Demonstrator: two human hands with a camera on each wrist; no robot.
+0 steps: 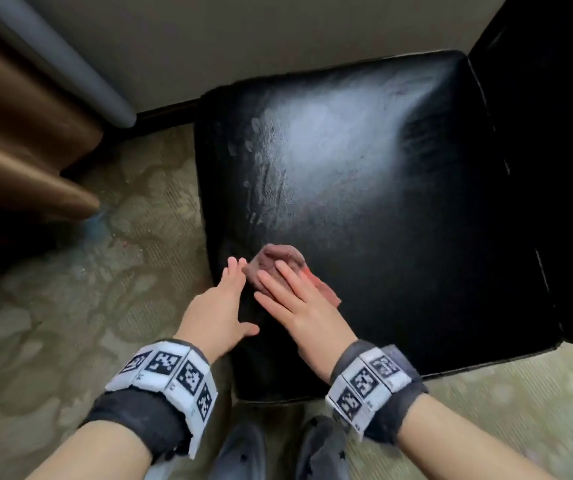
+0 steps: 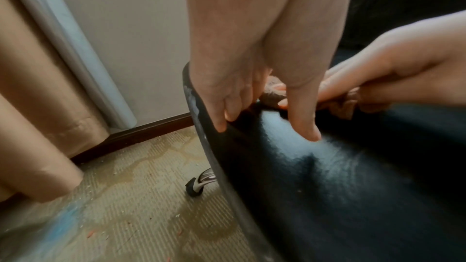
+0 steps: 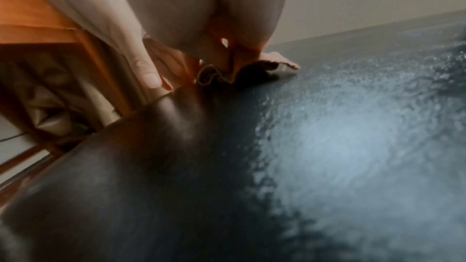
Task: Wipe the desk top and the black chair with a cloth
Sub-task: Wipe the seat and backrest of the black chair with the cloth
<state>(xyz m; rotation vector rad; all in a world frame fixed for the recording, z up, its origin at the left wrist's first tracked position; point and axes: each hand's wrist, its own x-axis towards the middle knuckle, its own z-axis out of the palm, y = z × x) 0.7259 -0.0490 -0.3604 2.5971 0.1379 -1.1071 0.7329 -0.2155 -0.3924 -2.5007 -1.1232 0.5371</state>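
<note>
**A:** Where are your hands now?

**B:** Your right hand (image 1: pixel 299 306) lies flat, fingers straight and slightly spread, pressing the brown cloth (image 1: pixel 280 261) onto the black chair (image 1: pixel 399 209) seat, low and left of centre in the head view. Your left hand (image 1: pixel 219 306) rests open at the seat's left edge, fingers together.

**A:** How far along are you?

**B:** I'd judge mid-chair: smudges show on the seat's upper left, and the backrest at far right awaits. No desk top is identifiable, so I can't tell its state.

brownish cloth (image 1: pixel 280 263) sits bunched up near the front left edge of the shiny black chair (image 1: pixel 382 188) seat
</note>
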